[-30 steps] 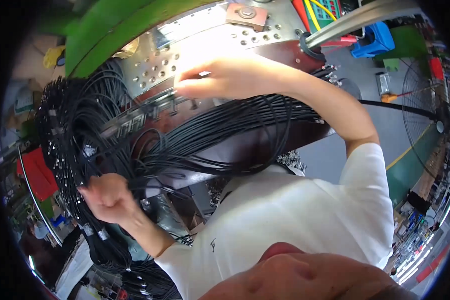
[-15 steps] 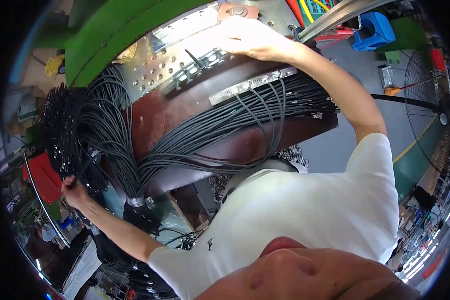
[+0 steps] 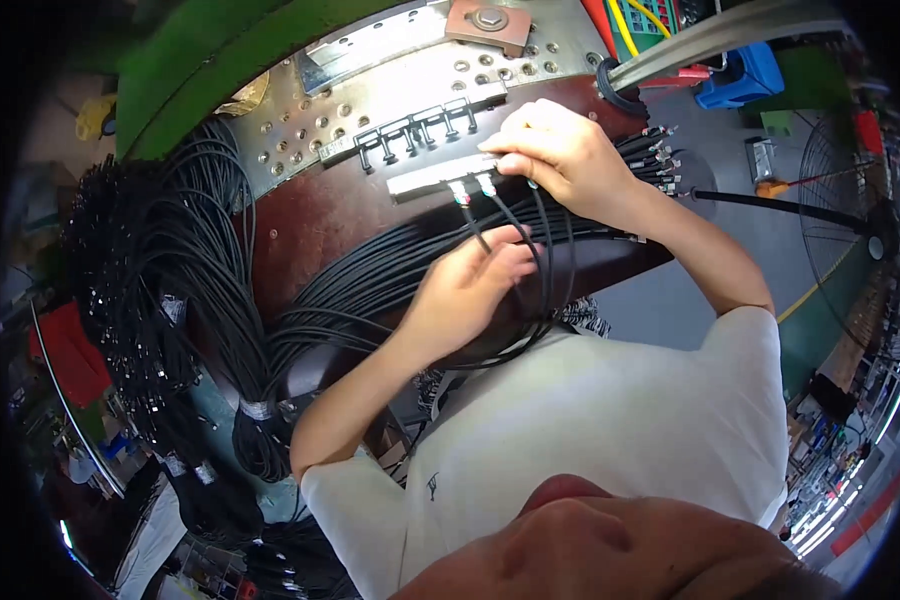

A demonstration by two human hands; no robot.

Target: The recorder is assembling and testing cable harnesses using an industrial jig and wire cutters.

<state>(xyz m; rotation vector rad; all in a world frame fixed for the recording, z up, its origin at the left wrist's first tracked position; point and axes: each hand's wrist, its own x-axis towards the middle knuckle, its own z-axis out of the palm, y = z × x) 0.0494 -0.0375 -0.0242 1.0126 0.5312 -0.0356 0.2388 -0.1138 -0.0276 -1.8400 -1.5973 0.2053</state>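
Bar (image 3: 425,180) is over the brown bench (image 3: 305,220), just on the near side of the clamp rack (image 3: 410,136), with two cables (image 3: 506,210) coming off its near edge. Right hand (image 3: 570,160) has its right end pinched, thumb and fingers. Left hand (image 3: 460,292) is curled right by those cables, kinda blurry, so can't tell if it's actually gripping one.
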